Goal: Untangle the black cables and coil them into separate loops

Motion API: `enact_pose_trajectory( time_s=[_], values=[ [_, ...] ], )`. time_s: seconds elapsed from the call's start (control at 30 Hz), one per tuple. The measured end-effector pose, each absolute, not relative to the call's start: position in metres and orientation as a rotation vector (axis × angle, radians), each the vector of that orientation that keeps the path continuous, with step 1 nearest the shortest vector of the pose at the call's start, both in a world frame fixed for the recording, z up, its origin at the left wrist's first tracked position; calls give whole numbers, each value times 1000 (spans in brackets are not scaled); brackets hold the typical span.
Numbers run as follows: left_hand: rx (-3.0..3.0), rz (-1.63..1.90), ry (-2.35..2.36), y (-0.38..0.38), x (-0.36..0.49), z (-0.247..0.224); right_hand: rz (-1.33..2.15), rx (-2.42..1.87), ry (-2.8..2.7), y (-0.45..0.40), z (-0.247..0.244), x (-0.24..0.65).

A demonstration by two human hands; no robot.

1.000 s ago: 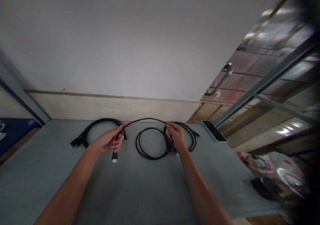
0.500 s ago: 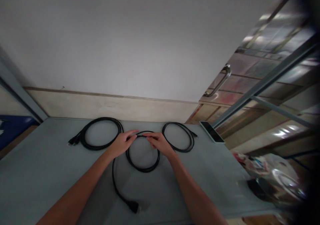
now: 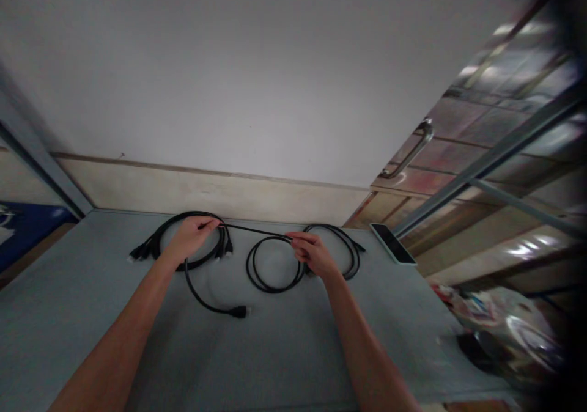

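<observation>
A black cable [image 3: 252,229] is stretched between my two hands. My left hand [image 3: 191,236] pinches it over the left coil, and a short end with a black plug [image 3: 238,312] hangs down from that hand. My right hand [image 3: 313,252] grips the same cable farther right, its fingers closed. Below the taut stretch, loops of the cable [image 3: 270,291] lie between the hands. Partly behind my left hand rests a coiled black cable [image 3: 170,216] with connectors at its left side. Another coiled cable [image 3: 355,250] sits behind my right hand, partly covered.
All this lies on a grey tabletop [image 3: 284,363] against a pale wall [image 3: 220,82]. A phone [image 3: 392,244] lies at the back right corner. Grey metal posts [image 3: 68,173] frame the sides. Beyond the right edge are bagged items [image 3: 504,314], blurred.
My hands have moved apart, drawing a stretch of cable straight between them. The plug end has shifted up and left, and the middle loops have moved right. Connectors now show beside the left coil.
</observation>
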State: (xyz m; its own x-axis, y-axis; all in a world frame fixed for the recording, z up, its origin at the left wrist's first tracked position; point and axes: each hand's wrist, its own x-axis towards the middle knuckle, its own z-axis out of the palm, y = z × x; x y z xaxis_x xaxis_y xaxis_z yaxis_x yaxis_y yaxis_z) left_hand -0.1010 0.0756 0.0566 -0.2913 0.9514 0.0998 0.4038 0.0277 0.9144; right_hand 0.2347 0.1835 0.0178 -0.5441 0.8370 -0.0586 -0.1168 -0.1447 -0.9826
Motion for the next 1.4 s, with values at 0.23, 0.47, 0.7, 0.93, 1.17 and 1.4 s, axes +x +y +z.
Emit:
enact_pose_trajectory(
  time_s=[0.23,0.47,0.7,0.93,1.17,1.4],
  values=[
    [1235,1146,1650,72,-109,54,1725,-796,-1251,191,18,242],
    [1203,1242,1504,81,-73,39,1686,-810,-1096,189,13,231],
    [1366,1289,1479,79,-50,33,1779,-751,-1193,173,14,212],
    [1396,1220,1315,73,-24,24,1880,-662,-1245,164,16,201],
    [1244,1199,1205,73,-17,21,1925,-704,-1235,167,14,206],
    [952,1364,1155,79,-27,31,1896,-721,-1272,168,12,206]
  ],
)
